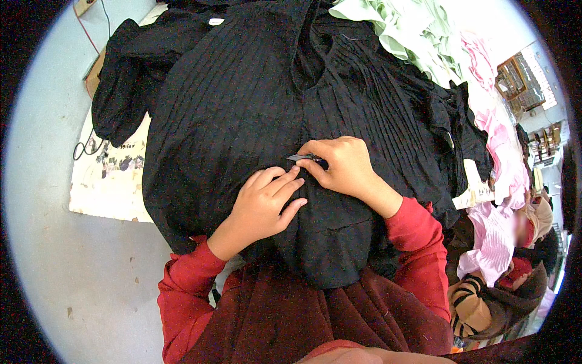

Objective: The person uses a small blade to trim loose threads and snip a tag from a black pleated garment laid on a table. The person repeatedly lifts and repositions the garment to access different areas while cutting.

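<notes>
A black pleated garment (230,109) lies spread out before me, its lower end hanging over my lap. In my right hand (345,167) are small dark thread snips (298,158), gripped between thumb and fingers with the pointed blades aimed left at the garment's middle seam. My left hand (264,203) rests on the cloth just left of that seam, fingers stretched out and fingertips close below the blades. Whether a thread lies between the blades is too small to tell.
Pale green cloth (412,30) is heaped at the far right, with pink cloth (506,145) beyond it. A pale table sheet (103,188) shows at the left, a dark cable (88,148) over it. Another person (491,297) sits at the lower right beside pink pleated fabric (485,239).
</notes>
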`<action>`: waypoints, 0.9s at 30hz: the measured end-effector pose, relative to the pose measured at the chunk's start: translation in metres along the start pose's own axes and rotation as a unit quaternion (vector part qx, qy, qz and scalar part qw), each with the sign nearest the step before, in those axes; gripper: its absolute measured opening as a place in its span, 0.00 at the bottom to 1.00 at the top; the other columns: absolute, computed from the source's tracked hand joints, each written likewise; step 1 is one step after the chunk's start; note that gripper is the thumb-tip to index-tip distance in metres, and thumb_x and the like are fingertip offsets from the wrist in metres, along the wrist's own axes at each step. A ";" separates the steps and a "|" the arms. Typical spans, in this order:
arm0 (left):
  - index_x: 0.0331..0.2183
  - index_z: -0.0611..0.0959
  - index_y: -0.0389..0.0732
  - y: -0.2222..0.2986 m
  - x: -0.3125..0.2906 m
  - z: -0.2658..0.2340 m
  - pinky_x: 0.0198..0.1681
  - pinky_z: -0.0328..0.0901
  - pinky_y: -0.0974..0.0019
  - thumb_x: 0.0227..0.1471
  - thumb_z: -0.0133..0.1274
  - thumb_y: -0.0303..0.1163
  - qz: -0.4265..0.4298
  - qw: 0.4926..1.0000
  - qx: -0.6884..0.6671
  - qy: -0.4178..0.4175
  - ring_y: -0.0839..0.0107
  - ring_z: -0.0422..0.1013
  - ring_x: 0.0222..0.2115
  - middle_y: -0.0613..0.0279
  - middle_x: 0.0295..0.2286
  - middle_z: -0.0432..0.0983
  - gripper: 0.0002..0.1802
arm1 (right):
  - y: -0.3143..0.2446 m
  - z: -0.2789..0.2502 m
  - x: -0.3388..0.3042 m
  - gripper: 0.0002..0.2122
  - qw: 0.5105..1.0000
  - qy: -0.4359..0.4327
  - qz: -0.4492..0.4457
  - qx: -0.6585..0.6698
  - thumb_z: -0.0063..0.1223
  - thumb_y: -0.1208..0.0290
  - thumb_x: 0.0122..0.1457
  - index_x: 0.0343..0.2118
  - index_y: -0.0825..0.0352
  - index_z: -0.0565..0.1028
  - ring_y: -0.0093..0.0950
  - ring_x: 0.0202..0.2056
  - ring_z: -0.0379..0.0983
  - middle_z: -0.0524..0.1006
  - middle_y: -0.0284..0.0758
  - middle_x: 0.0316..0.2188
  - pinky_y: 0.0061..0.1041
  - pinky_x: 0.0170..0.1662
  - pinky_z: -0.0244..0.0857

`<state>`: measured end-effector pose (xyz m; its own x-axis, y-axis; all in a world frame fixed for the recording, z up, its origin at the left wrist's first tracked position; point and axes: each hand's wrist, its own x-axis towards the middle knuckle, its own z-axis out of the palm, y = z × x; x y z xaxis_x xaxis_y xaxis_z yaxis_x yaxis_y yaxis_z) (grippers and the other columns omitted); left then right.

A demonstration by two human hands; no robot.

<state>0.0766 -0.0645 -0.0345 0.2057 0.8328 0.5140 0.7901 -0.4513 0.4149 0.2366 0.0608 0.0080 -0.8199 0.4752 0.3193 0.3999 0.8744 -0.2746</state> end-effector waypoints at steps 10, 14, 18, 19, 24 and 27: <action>0.38 0.82 0.37 0.000 -0.001 0.000 0.44 0.66 0.59 0.47 0.59 0.38 -0.001 1.000 0.006 -0.002 0.61 0.70 0.42 0.57 0.44 0.76 0.17 | 0.008 -0.009 -0.002 0.10 0.990 0.068 0.104 0.068 0.64 0.64 0.48 0.32 0.61 0.79 0.28 0.24 0.77 0.80 0.34 0.25 0.25 0.27 0.68; 0.38 0.82 0.36 0.000 -0.001 0.000 0.45 0.66 0.59 0.48 0.58 0.38 -0.003 1.000 -0.005 -0.007 0.61 0.70 0.42 0.56 0.44 0.76 0.17 | 0.030 -0.009 -0.009 0.16 0.975 0.094 0.177 0.092 0.65 0.57 0.46 0.36 0.58 0.77 0.31 0.28 0.78 0.79 0.33 0.26 0.27 0.32 0.70; 0.39 0.82 0.38 0.001 -0.001 -0.003 0.47 0.65 0.59 0.48 0.58 0.38 -0.011 0.999 -0.029 -0.029 0.60 0.70 0.43 0.56 0.45 0.76 0.18 | 0.051 -0.001 -0.022 0.16 0.981 0.099 0.149 0.080 0.65 0.59 0.47 0.38 0.60 0.77 0.30 0.32 0.77 0.78 0.33 0.31 0.26 0.36 0.70; 0.40 0.81 0.39 0.002 0.000 -0.009 0.48 0.65 0.59 0.48 0.59 0.37 -0.019 0.998 -0.041 -0.045 0.59 0.70 0.44 0.57 0.45 0.76 0.18 | 0.053 -0.001 -0.023 0.16 0.982 0.094 0.135 0.088 0.65 0.60 0.48 0.37 0.61 0.77 0.31 0.33 0.76 0.77 0.32 0.31 0.25 0.36 0.70; 0.44 0.80 0.41 0.032 0.018 -0.090 0.49 0.65 0.57 0.47 0.60 0.39 -0.022 0.988 -0.060 -0.138 0.58 0.71 0.44 0.57 0.44 0.76 0.21 | 0.053 0.001 -0.024 0.16 0.980 0.102 0.128 0.116 0.66 0.64 0.46 0.37 0.66 0.77 0.29 0.32 0.75 0.77 0.34 0.30 0.25 0.37 0.67; 0.43 0.80 0.40 0.038 0.045 -0.138 0.46 0.66 0.57 0.47 0.60 0.40 -0.019 0.987 -0.031 -0.159 0.56 0.73 0.40 0.54 0.40 0.77 0.22 | 0.058 0.004 -0.027 0.16 0.978 0.109 0.126 0.122 0.66 0.64 0.47 0.36 0.66 0.76 0.28 0.32 0.75 0.77 0.34 0.31 0.24 0.37 0.67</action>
<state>0.0366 -0.0883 0.1084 0.3557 0.9033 0.2398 0.7660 -0.4288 0.4790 0.2806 0.0978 -0.0198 -0.5901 0.7058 0.3920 0.4468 0.6899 -0.5695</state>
